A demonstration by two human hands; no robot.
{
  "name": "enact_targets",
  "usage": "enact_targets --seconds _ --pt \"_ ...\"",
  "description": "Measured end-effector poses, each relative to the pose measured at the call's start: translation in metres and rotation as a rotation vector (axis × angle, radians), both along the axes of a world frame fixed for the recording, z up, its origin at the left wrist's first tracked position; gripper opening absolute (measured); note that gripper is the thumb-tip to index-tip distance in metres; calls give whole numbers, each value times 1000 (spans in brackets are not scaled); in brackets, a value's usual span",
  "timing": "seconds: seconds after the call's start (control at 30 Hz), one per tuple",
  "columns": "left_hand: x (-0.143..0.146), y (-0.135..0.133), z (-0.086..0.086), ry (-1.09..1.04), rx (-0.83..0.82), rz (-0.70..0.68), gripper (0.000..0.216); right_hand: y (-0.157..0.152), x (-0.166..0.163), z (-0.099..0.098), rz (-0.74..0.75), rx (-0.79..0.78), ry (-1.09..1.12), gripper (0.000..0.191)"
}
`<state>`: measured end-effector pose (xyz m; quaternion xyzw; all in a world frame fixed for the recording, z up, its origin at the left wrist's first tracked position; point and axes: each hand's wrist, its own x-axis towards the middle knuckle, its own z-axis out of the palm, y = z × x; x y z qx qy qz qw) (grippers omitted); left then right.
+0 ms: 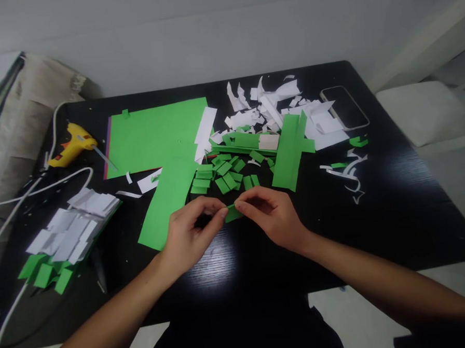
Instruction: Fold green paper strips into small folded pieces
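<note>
In the head view, the left hand [189,232] and right hand [277,216] each pinch one end of a green slip [233,214] between thumb and fingertip, over the near side of the black table [383,223] and just short of a pile [227,180] of folded green pieces. An uneven pull could crease or tear the thin paper, while a stray knuckle could scatter the pile close by. At left, a snagged white cord [72,174] could, it appears, drag the yellow glue gun [72,145] or jostle the white-and-green stack [74,229].
</note>
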<state>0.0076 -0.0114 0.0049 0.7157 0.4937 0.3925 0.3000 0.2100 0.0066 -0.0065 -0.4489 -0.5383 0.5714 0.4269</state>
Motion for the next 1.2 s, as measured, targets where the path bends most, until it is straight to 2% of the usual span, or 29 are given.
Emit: enact_targets --seconds 0.4,0.7,1.03,1.2 --pt "2 -2 0 -11 -11 -50 3 -4 -1 3 53 66 -36 15" --pt "-3 2 0 -43 -56 -12 3 -2 0 1 -19 53 10 9" --pt "-3 2 -4 -3 -12 -71 2 -1 0 -2 85 115 -30 7" --pt "-4 2 -3 4 8 -84 2 -1 -1 0 79 69 -14 8"
